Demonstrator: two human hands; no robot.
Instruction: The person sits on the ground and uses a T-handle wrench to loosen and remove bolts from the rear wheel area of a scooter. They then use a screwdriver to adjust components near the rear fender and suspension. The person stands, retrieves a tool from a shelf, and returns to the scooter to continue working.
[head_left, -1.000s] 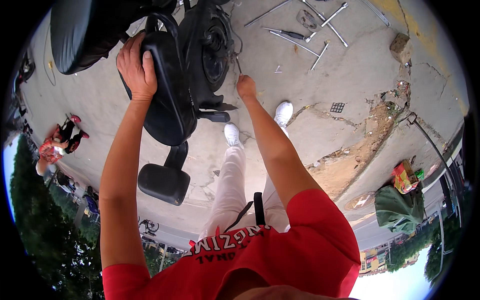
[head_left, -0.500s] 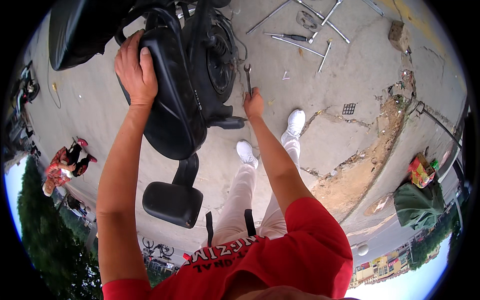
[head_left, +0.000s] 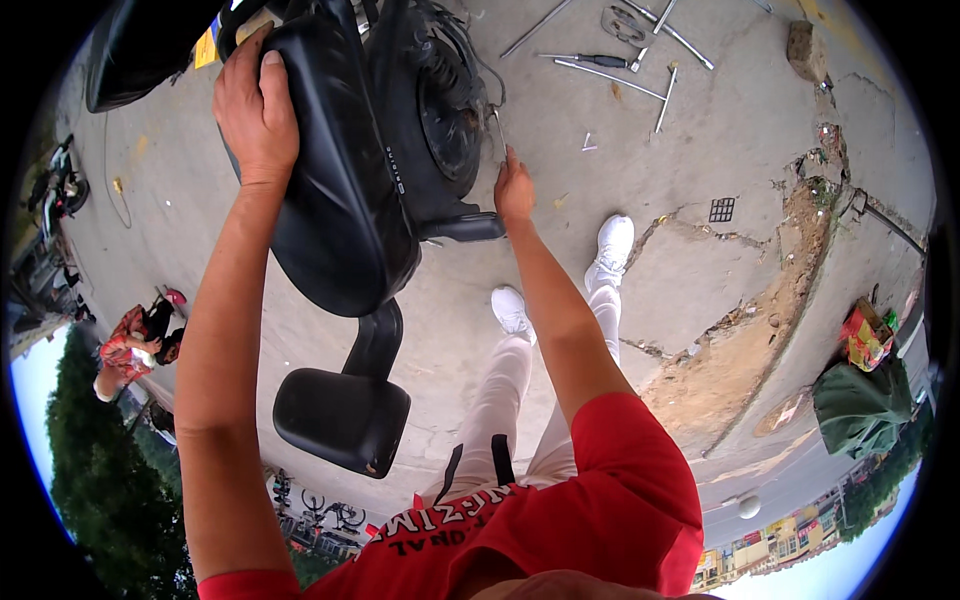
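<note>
My left hand [head_left: 258,125] lies on the side of the black scooter seat [head_left: 335,170], fingers stretched along its edge and thumb on top. My right hand [head_left: 515,190] is closed around the lower end of a silver wrench [head_left: 499,132]. The wrench points away from me, its far end beside the scooter's rear wheel [head_left: 448,130]; whether it touches a nut there I cannot tell. A coil spring [head_left: 436,68] shows next to the wheel. Nearer to me, a black padded backrest [head_left: 345,418] juts out behind the seat on a curved arm.
T-handled wrenches [head_left: 664,98], a screwdriver [head_left: 600,61] and other metal tools lie on the concrete at the far right. A brick [head_left: 806,52] stands by a broken strip of ground [head_left: 745,320]. A green cover [head_left: 865,405] lies at right; a person [head_left: 130,345] sits at left.
My right hand has moved the wrench farther away, bringing its far end close beside the rear wheel. The left hand stays on the seat. The view has shifted slightly.
</note>
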